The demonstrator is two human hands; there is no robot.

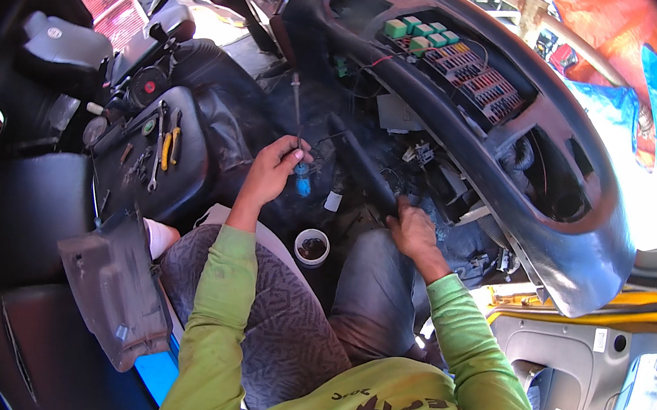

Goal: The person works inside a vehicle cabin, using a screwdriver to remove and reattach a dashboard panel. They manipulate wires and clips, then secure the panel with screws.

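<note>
My left hand (269, 171) is closed on a long-shafted screwdriver with a blue handle (303, 183). Its thin shaft points up and away from me, toward the far floor area. To the right, my right hand (415, 229) grips the near end of a long dark trim piece (363, 167), which slants away to the left, its far end near the screwdriver. Between my knees stands a small white tub (311, 248) with small dark items inside. Beyond my right hand is the opened dashboard (436, 112).
Pliers with yellow handles (171, 146), a wrench (159, 137) and small hardware lie on the black seat (188, 161) at left. A dark plastic panel (113, 286) rests beside my left leg. Green relays (421, 33) and fuses fill the dashboard opening. The vehicle door (580, 379) is at right.
</note>
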